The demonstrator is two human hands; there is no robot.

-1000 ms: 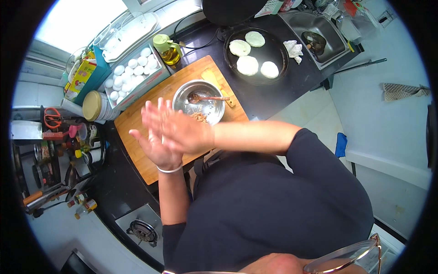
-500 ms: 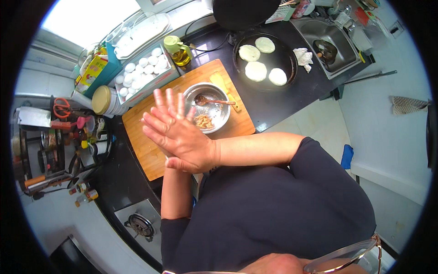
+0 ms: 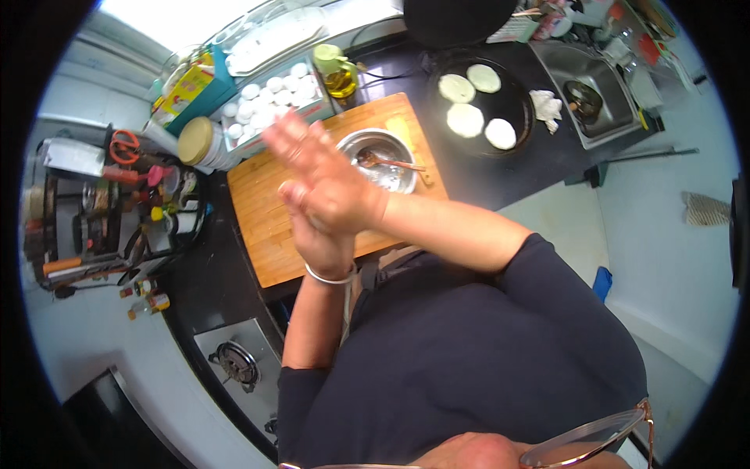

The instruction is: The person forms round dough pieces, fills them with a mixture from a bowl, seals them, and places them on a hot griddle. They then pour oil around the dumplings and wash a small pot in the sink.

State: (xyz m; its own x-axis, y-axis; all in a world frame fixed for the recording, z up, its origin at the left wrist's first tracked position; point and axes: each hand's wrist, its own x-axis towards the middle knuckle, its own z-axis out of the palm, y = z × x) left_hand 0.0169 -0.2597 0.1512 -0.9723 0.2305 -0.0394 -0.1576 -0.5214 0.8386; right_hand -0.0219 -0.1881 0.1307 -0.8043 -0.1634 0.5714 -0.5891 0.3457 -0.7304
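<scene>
My right hand (image 3: 337, 187) lies across my left hand (image 3: 326, 248), palm toward palm, above the wooden cutting board (image 3: 262, 227). The right fingers are stretched out and smeared by motion. Most of the left hand's fingers are hidden behind the right. A small pale edge shows between the palms; what it belongs to is covered. A bracelet (image 3: 330, 279) rings my left wrist. Just beyond the hands stands a metal bowl (image 3: 407, 148) with a brown spoon (image 3: 394, 163) in it. My right hand and forearm cover part of the bowl.
Four-sided carton holds white eggs (image 3: 269, 102) at the back, beside an oil jug (image 3: 336, 72). Several pale flat rounds (image 3: 466, 120) lie in a black pan (image 3: 522, 125). Farther right are a crumpled cloth (image 3: 547, 108) and a sink (image 3: 601, 134). A gas burner (image 3: 236, 364) is near left.
The hands have turned against each other, and the left wrist with its bracelet has come into sight. The view has shifted, so the board and pan appear farther right. The bowl's crumbly filling is now covered.
</scene>
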